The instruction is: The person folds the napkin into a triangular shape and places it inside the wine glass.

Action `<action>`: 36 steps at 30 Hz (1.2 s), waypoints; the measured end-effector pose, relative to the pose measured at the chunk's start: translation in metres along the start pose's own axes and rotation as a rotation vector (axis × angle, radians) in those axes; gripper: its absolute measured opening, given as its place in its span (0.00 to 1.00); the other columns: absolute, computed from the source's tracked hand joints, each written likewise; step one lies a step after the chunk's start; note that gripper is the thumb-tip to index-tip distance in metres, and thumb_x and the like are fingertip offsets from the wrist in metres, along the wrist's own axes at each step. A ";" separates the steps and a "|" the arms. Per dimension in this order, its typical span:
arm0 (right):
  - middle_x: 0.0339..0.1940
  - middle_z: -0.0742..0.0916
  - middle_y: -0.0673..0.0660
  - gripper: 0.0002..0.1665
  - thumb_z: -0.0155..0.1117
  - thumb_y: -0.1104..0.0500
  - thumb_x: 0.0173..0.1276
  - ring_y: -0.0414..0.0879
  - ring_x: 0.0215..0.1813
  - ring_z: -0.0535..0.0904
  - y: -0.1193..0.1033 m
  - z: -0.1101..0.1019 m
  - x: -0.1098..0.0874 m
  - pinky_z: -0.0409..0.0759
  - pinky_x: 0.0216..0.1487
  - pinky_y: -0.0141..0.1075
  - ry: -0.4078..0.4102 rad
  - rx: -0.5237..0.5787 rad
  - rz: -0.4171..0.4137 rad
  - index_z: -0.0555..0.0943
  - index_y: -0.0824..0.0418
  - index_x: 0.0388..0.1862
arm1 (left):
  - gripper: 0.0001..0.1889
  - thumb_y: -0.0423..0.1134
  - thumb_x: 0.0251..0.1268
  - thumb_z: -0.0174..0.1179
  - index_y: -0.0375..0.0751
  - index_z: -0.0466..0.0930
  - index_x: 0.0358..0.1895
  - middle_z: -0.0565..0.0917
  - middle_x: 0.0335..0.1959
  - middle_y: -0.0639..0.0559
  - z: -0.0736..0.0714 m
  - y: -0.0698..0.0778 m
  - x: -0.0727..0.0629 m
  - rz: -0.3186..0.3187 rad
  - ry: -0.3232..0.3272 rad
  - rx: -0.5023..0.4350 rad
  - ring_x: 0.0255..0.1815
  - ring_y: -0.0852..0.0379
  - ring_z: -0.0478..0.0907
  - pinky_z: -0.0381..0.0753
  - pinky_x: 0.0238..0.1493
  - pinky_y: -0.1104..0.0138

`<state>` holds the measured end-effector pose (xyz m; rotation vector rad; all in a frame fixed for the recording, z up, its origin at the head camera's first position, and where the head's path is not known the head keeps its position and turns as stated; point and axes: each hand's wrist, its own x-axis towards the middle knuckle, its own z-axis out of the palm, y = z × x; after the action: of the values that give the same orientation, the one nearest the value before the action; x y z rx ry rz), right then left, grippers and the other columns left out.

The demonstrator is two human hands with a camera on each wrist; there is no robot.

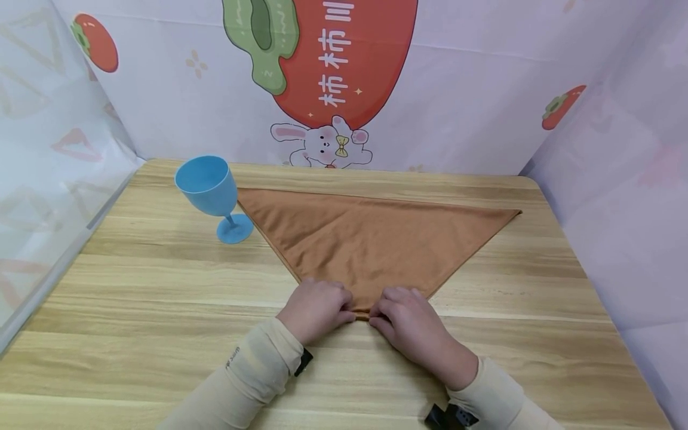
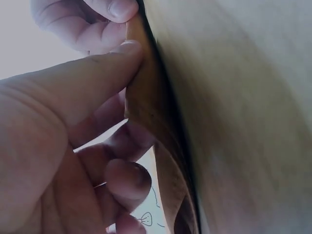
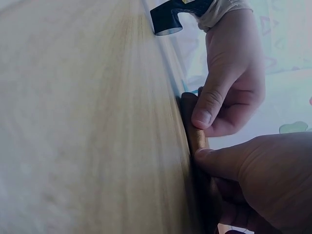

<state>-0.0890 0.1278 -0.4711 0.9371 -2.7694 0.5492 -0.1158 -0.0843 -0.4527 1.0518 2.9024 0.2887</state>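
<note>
A brown cloth (image 1: 371,239) lies on the table as a wide triangle, its long side away from me and its near corner folded over into a narrow strip. My left hand (image 1: 316,307) pinches the left part of that folded edge between thumb and fingers. Close beside it, my right hand (image 1: 411,325) pinches the same edge on the right. In the left wrist view the thumb (image 2: 97,73) presses on the cloth (image 2: 146,92). The right wrist view shows both thumbs on the rolled edge of the cloth (image 3: 200,139), just above the tabletop.
A blue goblet (image 1: 212,188) stands at the back left, its foot close to the cloth's left corner. The wooden table (image 1: 161,286) is bordered by printed white sheets (image 1: 457,89) at the back and sides. Each wrist carries a small black camera (image 1: 450,416).
</note>
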 end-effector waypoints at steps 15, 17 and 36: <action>0.28 0.77 0.41 0.07 0.78 0.56 0.58 0.39 0.34 0.75 0.001 0.000 0.000 0.70 0.38 0.36 0.007 0.026 0.000 0.85 0.50 0.28 | 0.09 0.42 0.58 0.73 0.50 0.80 0.30 0.77 0.28 0.59 0.001 0.009 0.001 0.050 0.059 -0.082 0.29 0.58 0.77 0.77 0.35 0.64; 0.28 0.77 0.41 0.07 0.78 0.56 0.58 0.38 0.34 0.75 0.002 0.001 0.000 0.70 0.38 0.36 0.007 0.031 0.002 0.85 0.50 0.28 | 0.09 0.40 0.58 0.73 0.49 0.80 0.30 0.77 0.28 0.59 0.001 0.009 0.000 0.041 0.062 -0.120 0.29 0.59 0.76 0.77 0.33 0.65; 0.29 0.78 0.41 0.06 0.77 0.56 0.60 0.39 0.36 0.76 0.004 0.002 0.000 0.71 0.39 0.37 -0.001 0.059 0.007 0.85 0.50 0.29 | 0.07 0.37 0.60 0.68 0.52 0.78 0.31 0.79 0.24 0.59 0.003 0.007 -0.003 0.035 0.101 -0.011 0.22 0.58 0.75 0.71 0.21 0.65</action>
<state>-0.0910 0.1299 -0.4744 0.9398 -2.7727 0.6357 -0.1086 -0.0807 -0.4546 1.1190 2.9698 0.3696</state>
